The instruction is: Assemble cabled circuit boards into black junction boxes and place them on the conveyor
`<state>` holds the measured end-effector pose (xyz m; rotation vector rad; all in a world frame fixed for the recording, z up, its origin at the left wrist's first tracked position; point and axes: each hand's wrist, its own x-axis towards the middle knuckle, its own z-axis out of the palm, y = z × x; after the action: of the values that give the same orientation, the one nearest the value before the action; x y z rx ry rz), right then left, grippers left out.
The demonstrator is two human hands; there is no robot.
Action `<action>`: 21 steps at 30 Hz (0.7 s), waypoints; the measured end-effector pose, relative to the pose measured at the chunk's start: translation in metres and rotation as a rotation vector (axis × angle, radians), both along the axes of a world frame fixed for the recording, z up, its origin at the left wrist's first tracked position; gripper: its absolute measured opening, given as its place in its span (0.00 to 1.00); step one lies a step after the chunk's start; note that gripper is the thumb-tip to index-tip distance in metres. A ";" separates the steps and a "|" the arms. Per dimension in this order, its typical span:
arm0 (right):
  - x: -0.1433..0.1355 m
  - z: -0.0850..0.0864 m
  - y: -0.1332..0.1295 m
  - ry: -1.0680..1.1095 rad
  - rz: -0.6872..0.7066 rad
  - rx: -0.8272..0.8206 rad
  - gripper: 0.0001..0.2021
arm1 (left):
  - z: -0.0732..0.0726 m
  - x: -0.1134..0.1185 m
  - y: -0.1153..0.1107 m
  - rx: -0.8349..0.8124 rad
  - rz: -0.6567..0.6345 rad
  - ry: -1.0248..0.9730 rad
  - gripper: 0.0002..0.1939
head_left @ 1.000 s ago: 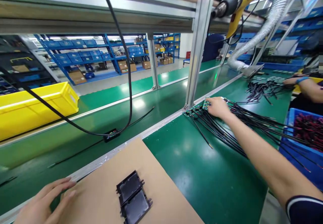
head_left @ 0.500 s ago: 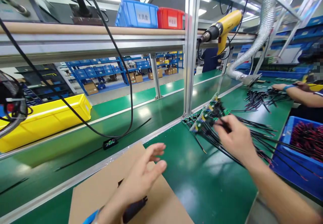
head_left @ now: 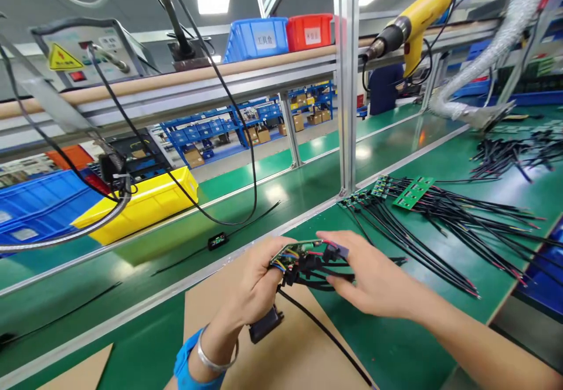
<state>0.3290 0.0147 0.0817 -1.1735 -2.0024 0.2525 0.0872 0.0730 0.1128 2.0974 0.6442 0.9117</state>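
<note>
left hand point(head_left: 255, 287): fingers grip wired board point(head_left: 303, 255) above cardboard point(head_left: 285, 355) | right hand point(head_left: 373, 278): fingers pinch its wires point(head_left: 323, 273) | loose boards point(head_left: 411, 193) beyond, on counter point(head_left: 396, 331)

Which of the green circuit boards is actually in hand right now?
The wired circuit board, gripped between the left hand and right hand above the cardboard sheet. The other boards lie flat on the green bench with their black wire bundles, untouched.

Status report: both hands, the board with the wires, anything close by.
Left hand and right hand both grip the wired circuit board above the cardboard sheet. Black cable trails down. Wire pile lies to the right.
</note>
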 end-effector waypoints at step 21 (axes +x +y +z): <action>-0.053 0.026 0.019 0.374 0.109 -0.336 0.15 | -0.044 0.033 -0.033 -0.271 0.168 -0.519 0.44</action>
<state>0.2759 0.0333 0.1075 -1.1195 -1.7322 0.8280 0.1201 0.0401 0.0687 1.4985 0.6273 1.3208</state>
